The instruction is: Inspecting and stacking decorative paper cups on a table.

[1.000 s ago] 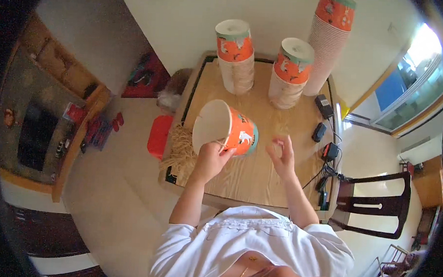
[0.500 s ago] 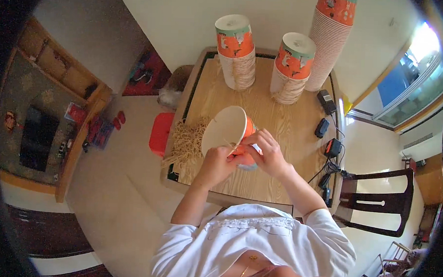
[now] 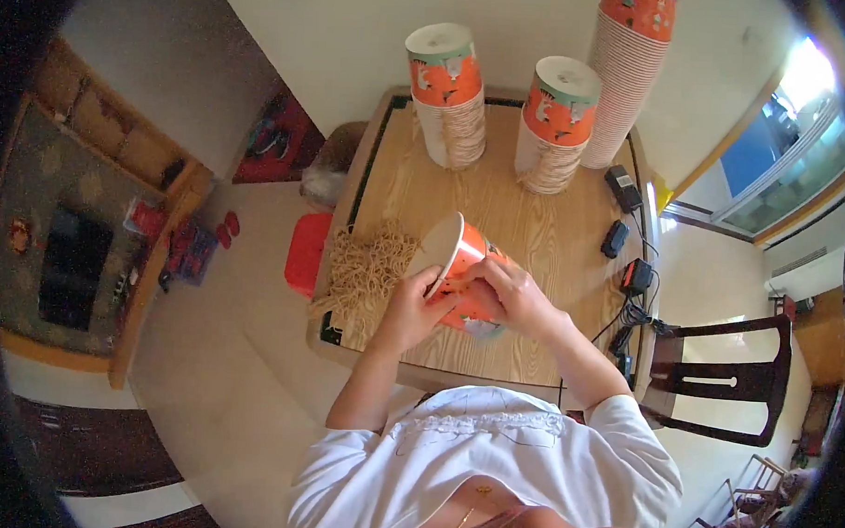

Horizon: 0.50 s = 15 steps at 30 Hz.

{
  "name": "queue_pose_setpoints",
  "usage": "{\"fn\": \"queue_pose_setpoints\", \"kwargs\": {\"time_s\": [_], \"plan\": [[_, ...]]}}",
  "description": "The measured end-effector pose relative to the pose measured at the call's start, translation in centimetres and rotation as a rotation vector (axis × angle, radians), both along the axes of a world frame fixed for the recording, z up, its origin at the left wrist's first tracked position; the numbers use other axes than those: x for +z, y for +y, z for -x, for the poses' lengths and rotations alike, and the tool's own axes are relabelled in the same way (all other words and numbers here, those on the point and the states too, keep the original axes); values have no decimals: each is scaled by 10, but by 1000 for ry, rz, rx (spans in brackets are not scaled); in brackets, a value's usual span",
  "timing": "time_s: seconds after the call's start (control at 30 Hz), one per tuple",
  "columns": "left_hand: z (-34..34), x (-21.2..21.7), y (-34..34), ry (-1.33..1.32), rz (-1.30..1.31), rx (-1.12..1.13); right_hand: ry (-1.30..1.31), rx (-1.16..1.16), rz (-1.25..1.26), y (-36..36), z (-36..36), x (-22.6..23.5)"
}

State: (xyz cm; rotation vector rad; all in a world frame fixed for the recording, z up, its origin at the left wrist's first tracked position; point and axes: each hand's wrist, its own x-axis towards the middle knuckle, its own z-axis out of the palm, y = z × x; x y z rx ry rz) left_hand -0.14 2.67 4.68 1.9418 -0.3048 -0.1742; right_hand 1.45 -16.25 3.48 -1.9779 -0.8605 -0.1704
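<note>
Overhead, from the head camera, an orange paper cup (image 3: 461, 277) is seen held on its side above the near middle of the wooden counter (image 3: 554, 227), its open mouth turned to the left. The left hand (image 3: 410, 310) is closed on the cup's rim, thumb along the edge, while the right hand (image 3: 514, 295) is wrapped around the cup's body — fingers curled over the printed side. Just left of the cup, at the counter's left edge, a loose heap of tan rubber bands (image 3: 367, 267) is spread out. At the far side, two upturned stacks of matching cups (image 3: 447, 93) (image 3: 556, 120) are stood side by side, and a much taller cup stack (image 3: 629, 71) rises to their right. Black chargers and cables (image 3: 628, 243) are strung along the right edge. A dark wooden chair (image 3: 726, 377) is placed to the right of the counter, and a red stool (image 3: 304, 251) is tucked on the floor at the left.
</note>
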Motion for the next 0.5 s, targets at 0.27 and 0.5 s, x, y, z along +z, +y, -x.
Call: {"fn": "queue_pose_setpoints", "kwargs": {"time_s": [0.27,0.5], "plan": [[4,-11,2,236,503,-37,-222,16,120,-3,-2,11],[6,-17,4,186,406,90,-278,17,116,-10,-10,18]]}}
